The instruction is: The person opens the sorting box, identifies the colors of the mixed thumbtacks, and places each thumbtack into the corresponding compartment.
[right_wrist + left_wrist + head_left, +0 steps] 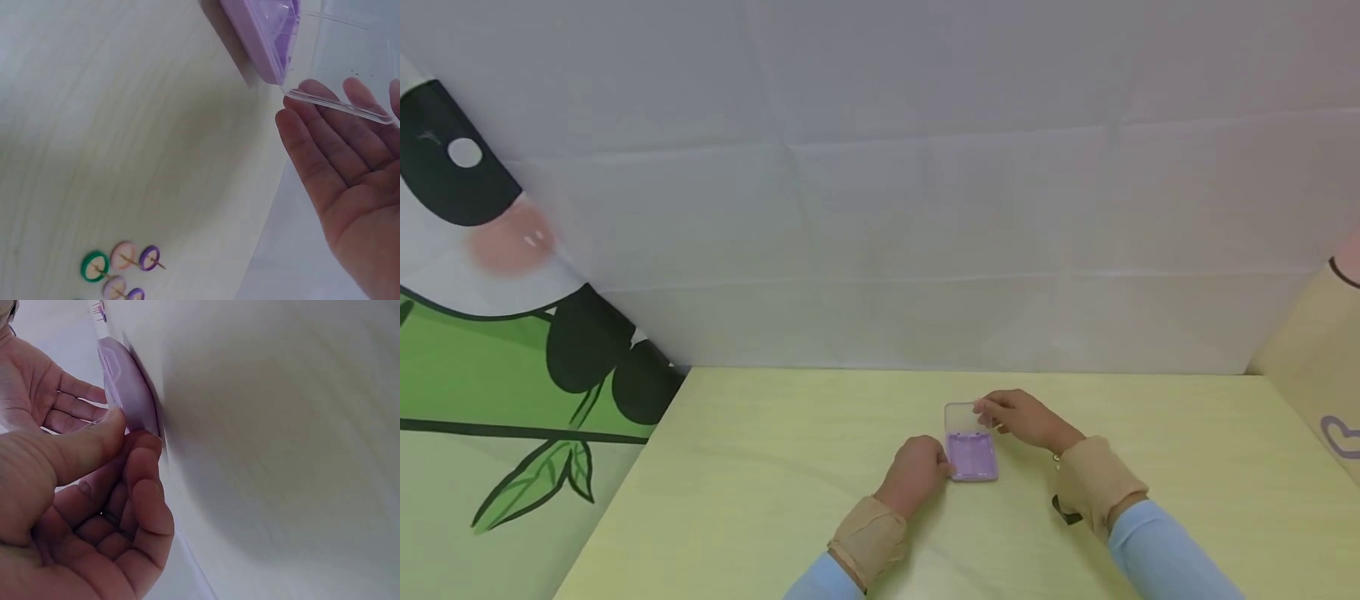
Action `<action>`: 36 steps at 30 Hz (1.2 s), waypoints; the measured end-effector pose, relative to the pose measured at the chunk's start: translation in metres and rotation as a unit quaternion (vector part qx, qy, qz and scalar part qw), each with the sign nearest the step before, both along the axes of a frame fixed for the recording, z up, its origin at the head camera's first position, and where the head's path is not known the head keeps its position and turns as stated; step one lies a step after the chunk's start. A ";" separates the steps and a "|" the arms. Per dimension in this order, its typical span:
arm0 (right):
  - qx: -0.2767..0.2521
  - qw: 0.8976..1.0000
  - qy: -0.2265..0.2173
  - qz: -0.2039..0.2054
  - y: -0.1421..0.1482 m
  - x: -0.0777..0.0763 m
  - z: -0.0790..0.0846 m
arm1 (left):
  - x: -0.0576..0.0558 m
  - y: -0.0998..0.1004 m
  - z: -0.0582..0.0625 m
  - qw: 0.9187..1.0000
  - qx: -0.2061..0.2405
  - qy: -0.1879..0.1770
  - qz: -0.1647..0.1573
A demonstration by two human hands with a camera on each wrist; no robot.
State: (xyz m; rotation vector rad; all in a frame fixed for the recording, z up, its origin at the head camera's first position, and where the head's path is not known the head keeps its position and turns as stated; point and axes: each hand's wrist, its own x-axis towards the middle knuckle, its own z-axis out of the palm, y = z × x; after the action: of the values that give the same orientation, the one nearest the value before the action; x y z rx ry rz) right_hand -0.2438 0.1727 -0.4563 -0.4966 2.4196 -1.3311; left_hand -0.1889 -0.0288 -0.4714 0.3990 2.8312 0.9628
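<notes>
A small purple plastic box [972, 457] lies on the table with its clear hinged lid [958, 417] raised at the far side. My left hand [916, 473] pinches the box's left edge between thumb and index finger, the other fingers curled under, as the left wrist view shows. At the lid's right edge, my right hand [1018, 417] holds the clear plastic by its fingertips. Its longer fingers [325, 140] show through and beside the lid [340, 62] in the right wrist view. The purple base [259, 40] has a shiny, hollow inside.
Several thumbtacks with coloured rims, among them a green one [95, 267] and a purple one [149, 257], lie points up on the pale yellow table [760, 500] in the right wrist view. A white wall sheet [880, 208] rises behind, and a cartoon-printed panel [497, 358] stands at left.
</notes>
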 end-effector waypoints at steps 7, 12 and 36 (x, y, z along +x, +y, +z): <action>0.027 0.998 0.031 -0.040 -0.003 0.006 0.000 | 0.002 0.003 0.001 1.000 0.009 -0.013 0.013; 0.065 0.994 0.044 -0.077 -0.001 0.013 0.003 | 0.004 0.003 0.004 1.000 0.012 -0.019 0.008; 0.179 0.969 0.109 -0.131 0.097 0.055 -0.002 | -0.001 0.002 -0.001 1.000 0.015 -0.022 0.011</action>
State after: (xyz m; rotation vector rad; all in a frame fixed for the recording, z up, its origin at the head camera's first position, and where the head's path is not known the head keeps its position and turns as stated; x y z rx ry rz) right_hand -0.1887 0.2696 -0.4580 -0.2428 2.9086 -0.9313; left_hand -0.1903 -0.0272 -0.4719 0.3472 2.7908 1.0063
